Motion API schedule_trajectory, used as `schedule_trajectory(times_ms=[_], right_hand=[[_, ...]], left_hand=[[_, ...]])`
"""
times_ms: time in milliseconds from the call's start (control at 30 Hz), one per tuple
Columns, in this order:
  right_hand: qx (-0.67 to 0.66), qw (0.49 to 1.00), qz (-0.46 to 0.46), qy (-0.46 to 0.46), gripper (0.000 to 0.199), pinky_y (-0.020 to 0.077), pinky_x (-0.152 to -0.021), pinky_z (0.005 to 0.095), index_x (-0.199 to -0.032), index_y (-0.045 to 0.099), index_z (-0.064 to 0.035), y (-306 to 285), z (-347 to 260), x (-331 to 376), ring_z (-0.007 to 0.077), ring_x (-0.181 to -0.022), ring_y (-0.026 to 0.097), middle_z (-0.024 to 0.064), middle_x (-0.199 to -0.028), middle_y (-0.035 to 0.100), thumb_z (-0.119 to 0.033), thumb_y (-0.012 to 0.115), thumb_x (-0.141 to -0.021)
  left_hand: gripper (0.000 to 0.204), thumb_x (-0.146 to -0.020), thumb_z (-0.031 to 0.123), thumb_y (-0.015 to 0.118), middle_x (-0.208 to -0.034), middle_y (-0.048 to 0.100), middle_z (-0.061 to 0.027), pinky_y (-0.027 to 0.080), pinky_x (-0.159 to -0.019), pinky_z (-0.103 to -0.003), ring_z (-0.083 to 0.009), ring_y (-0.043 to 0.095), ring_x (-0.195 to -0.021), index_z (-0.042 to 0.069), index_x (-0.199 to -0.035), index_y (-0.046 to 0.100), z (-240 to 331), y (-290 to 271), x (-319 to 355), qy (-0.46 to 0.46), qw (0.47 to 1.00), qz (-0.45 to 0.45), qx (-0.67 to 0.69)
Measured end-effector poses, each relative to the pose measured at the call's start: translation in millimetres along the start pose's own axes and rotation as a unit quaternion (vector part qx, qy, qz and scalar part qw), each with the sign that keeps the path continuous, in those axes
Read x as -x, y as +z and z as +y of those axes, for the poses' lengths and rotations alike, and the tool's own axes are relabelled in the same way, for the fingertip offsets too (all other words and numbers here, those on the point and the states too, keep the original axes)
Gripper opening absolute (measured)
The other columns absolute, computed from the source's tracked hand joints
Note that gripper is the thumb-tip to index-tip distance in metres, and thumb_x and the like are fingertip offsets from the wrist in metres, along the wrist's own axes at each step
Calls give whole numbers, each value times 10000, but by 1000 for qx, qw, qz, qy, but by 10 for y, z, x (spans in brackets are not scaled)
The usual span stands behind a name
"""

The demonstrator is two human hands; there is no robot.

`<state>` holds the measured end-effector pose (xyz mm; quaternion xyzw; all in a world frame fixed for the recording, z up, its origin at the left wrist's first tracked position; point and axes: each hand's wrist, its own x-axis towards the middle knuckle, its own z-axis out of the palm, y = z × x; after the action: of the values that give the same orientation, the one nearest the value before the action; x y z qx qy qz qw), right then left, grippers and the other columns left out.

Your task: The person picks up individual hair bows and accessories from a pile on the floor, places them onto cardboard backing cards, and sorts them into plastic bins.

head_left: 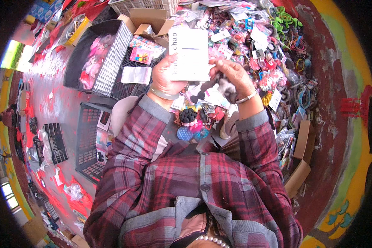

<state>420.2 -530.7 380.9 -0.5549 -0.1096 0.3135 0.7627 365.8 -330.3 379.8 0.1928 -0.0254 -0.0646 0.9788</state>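
Observation:
My left hand (166,77) is closed on the lower left edge of a white card (194,62) with black print, held up in front of me. Close to the card's right edge, my right hand (237,78) has its thumb and fingers pinched together. A soft dark and whitish item (225,86) hangs below those fingers; its exact kind is blurred. Beneath both hands spreads a heap of hair accessories (268,66), many in clear bags. A black scrunchie-like piece (189,115) and a blue dotted round one (184,133) lie at the heap's near side.
To the left, a black bin with a houndstooth side (111,62) holds pink pieces. An open cardboard box (146,20) stands behind it. A dark plastic crate (87,142) sits by my left arm. Clear packets (136,75) lie near the bin; cardboard flaps (299,165) rise at right.

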Motion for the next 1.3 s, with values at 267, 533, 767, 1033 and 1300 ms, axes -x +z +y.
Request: schedule_trajectory(times_ms=[267, 533, 767, 1033, 1300], right_hand=[[14, 995, 101, -1, 103, 451, -605, 192, -889, 673, -15, 280, 62, 57, 75, -666, 581, 15, -777, 646, -50, 664, -793], [234, 964, 73, -99, 269, 428, -698, 223, -1068, 624, 22, 666, -5, 266, 98, -734, 548, 25, -780, 612, -164, 510, -911], [280, 949, 143, 18, 290, 435, -743, 258, -1073, 636, -20, 77, 559, 191, 127, -795, 556, 43, -850, 625, -217, 494, -915], [371, 912, 127, 117, 327, 444, -678, 255, -1022, 653, -25, -97, 964, 29, 134, -750, 565, 57, -833, 635, -303, 573, -868], [331, 906, 153, 213, 241, 462, -679, 266, -964, 663, -9, -254, 1301, 0, 150, -746, 582, 69, -826, 640, -199, 577, -844]], left_hand=[[370, -851, 122, 570, -1066, 592, -105, 470, -856, -300, -170, 583, -971, -16, -1184, 487, 105, 230, 253, 105, 960, 23, -258], [201, -851, 114, 579, -791, 610, 13, 424, -537, -167, -30, 522, -605, 23, -1029, 598, 1184, 174, 1036, 193, 825, 85, -525], [194, -806, 21, 566, -867, 626, 1, 420, -618, -193, -61, 555, -739, 14, -997, 598, 2296, -800, 2869, 312, 656, 377, -574], [230, -729, 84, 581, -865, 616, -179, 479, -723, -409, -344, 610, -826, 76, -958, 566, 1700, -2421, 4099, -43, 406, 461, -788], [345, -731, 50, 528, -922, 602, -225, 492, -717, -458, -385, 607, -857, 38, -1075, 517, 1254, -3166, 4378, -272, 384, 320, -822]])
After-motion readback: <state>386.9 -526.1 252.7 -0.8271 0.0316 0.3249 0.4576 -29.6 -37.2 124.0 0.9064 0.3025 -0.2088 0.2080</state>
